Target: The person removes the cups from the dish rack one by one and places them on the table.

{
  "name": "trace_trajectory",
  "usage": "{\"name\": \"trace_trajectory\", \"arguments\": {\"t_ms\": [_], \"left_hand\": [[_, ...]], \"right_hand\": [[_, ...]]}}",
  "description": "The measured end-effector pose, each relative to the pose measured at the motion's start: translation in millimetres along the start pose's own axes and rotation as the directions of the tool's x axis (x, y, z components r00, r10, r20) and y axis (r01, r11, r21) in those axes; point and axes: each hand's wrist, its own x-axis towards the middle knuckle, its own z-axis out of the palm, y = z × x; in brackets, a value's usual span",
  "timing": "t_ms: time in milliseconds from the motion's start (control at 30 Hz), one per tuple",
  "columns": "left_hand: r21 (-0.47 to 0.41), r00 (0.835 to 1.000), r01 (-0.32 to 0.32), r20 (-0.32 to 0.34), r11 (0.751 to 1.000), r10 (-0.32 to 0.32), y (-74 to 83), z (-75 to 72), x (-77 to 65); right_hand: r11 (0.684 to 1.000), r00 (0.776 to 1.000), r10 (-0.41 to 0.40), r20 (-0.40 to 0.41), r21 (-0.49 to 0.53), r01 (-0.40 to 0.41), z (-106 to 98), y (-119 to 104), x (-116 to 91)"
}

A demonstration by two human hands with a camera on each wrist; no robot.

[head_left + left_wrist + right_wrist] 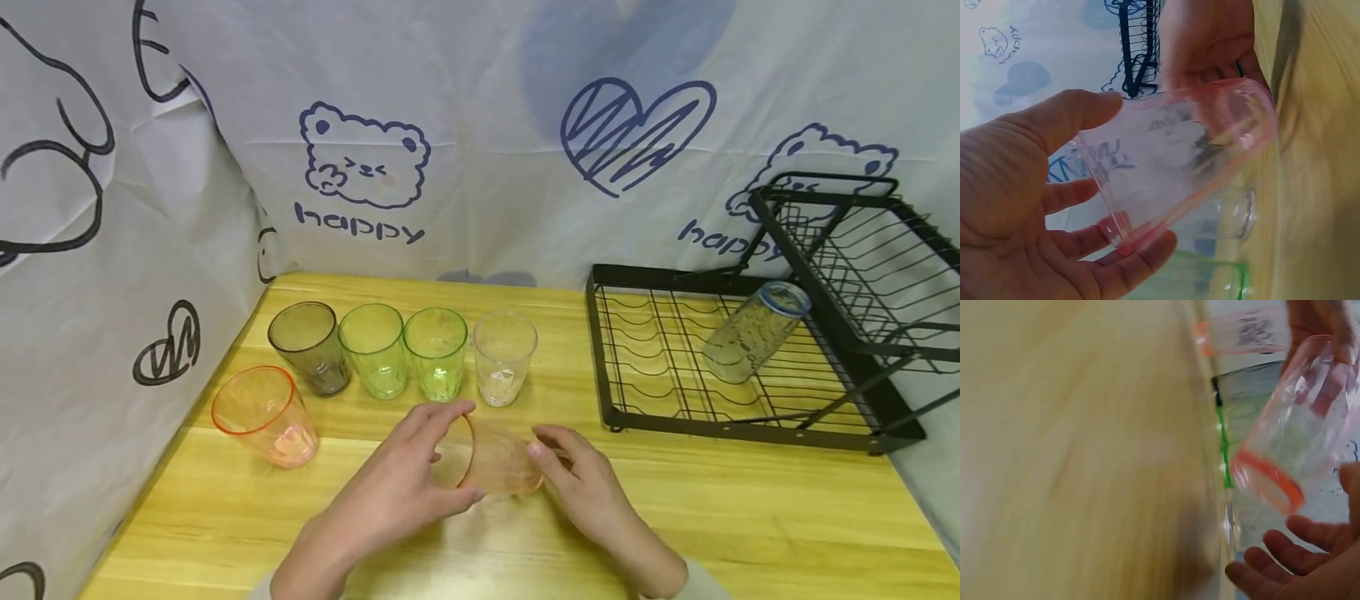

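A clear pinkish-orange cup (504, 458) lies tilted on its side in the air above the table, its mouth toward the left. My left hand (405, 471) grips it around the rim, thumb on one side and fingers on the other, as the left wrist view shows with the cup (1179, 156) close up. At the cup's base is my right hand (588, 483), its fingers relaxed and spread. In the right wrist view the right fingers (1291, 553) sit just off the orange base.
Behind the hands stand a grey cup (303, 342), two green cups (375, 346) and a clear cup (504, 354) in a row. An orange-rimmed cup (262, 412) is at the left. The black dish rack (607, 350) at the right holds a blue-rimmed patterned glass (753, 333).
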Motion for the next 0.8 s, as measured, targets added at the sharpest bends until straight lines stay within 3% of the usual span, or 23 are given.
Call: {"name": "trace_trajectory", "arguments": {"t_ms": [100, 233, 333, 433, 633, 800], "left_hand": [[0.125, 1.0, -0.008, -0.023, 0.992, 0.011, -0.6, -7.2, -3.9], [0.237, 0.997, -0.038, -0.059, 0.971, 0.054, -4.3, -18.7, -7.1], [0.297, 0.994, -0.064, -0.067, 0.953, 0.087, -7.3, -32.2, -7.2], [0.352, 0.993, -0.069, -0.066, 0.933, 0.099, -9.1, -49.1, -6.6], [0.437, 0.991, -0.079, -0.061, 0.896, 0.117, -14.0, -76.9, -5.0], [0.461, 0.984, -0.127, -0.054, 0.878, 0.171, -20.4, -85.6, -3.0]], "right_hand": [[0.959, 0.994, -0.103, 0.042, -0.263, 0.11, -4, 8, -5], [0.822, 0.978, -0.181, 0.102, -0.531, 0.208, -12, 16, -9], [0.733, 0.968, -0.21, 0.138, -0.633, 0.25, -17, 20, -10], [0.685, 0.963, -0.215, 0.163, -0.677, 0.268, -21, 23, -11], [0.631, 0.961, -0.191, 0.198, -0.726, 0.275, -29, 28, -14], [0.648, 0.963, -0.156, 0.219, -0.713, 0.267, -31, 29, -15]]}}
